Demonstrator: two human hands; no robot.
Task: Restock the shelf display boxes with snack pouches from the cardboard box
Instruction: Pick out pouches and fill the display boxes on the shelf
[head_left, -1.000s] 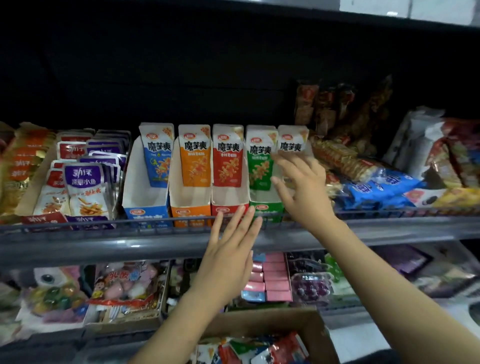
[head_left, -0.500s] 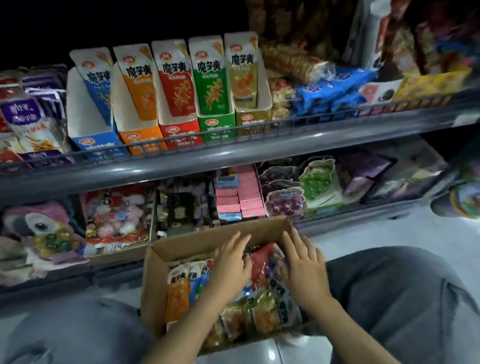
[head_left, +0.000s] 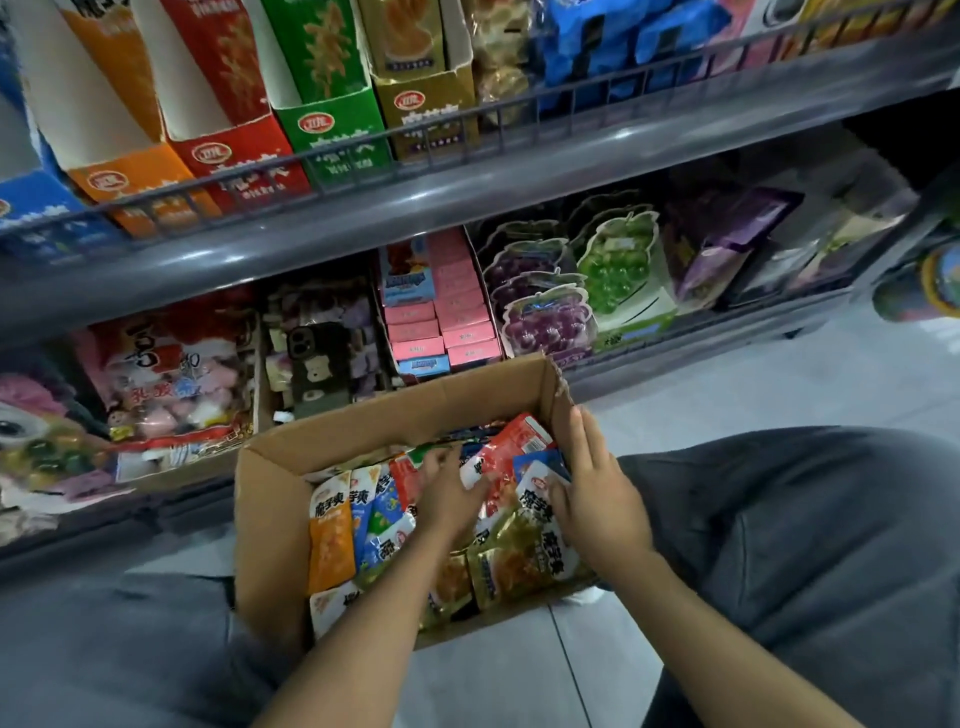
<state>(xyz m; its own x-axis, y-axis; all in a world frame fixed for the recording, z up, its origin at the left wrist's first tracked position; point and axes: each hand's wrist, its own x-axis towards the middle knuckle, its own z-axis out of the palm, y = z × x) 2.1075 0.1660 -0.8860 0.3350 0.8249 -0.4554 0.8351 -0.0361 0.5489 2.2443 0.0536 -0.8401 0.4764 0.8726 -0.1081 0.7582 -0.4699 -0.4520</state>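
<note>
The pouches (head_left: 363, 525) lie heaped in the cardboard box (head_left: 270, 530), which sits on the floor (head_left: 727, 384) between the person's knees, just in front of the lower shelf. Orange, blue, red, white and gold packs are mixed together in it. Both hands are down inside the box. The left hand (head_left: 449, 499) lies on the middle of the heap, fingers spread and bent over red and white packs; whether it grips any of them I cannot tell. The right hand (head_left: 597, 493) rests on the packs by the box's right wall, fingers straight and together, thumb lying on a white pack, gripping nothing.

Above, behind a wire rail (head_left: 467, 150), the display boxes stand in a row on the upper shelf: blue (head_left: 31, 208), orange (head_left: 135, 182), red (head_left: 244, 156), green (head_left: 337, 135) and gold (head_left: 431, 114), each showing a tall backing card. Blue bags (head_left: 623, 47) lie to their right. The lower shelf holds pink cartons (head_left: 447, 317), grape-shaped packs in purple (head_left: 545, 317) and green (head_left: 615, 265), and a phone (head_left: 317, 364) propped among small sweets
</note>
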